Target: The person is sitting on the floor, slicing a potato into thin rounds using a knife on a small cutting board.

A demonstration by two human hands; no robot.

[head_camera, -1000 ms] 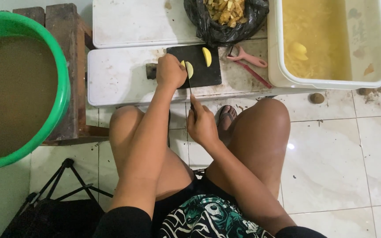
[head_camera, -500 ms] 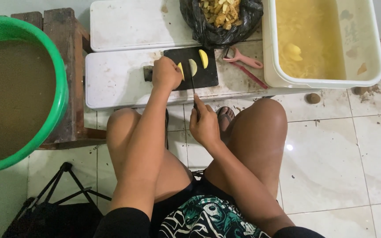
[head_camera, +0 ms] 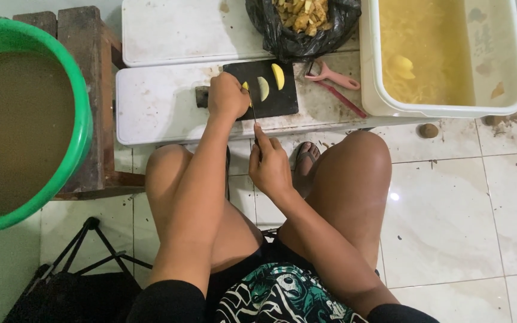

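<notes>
While the left hand [head_camera: 228,96] keeps pinching a potato piece [head_camera: 245,87] on the black cutting board [head_camera: 279,101], the right hand [head_camera: 269,167], closed around the knife [head_camera: 254,116], has shifted left since half a second ago.

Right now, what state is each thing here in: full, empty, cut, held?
Left hand: pressing a potato piece on the black cutting board.
Right hand: gripping the knife.
Potato slices: cut, lying loose on the board.
Green basin: full of murky water.
White tub: holds yellowish water and potatoes.
Pink peeler: lying unused.
</notes>
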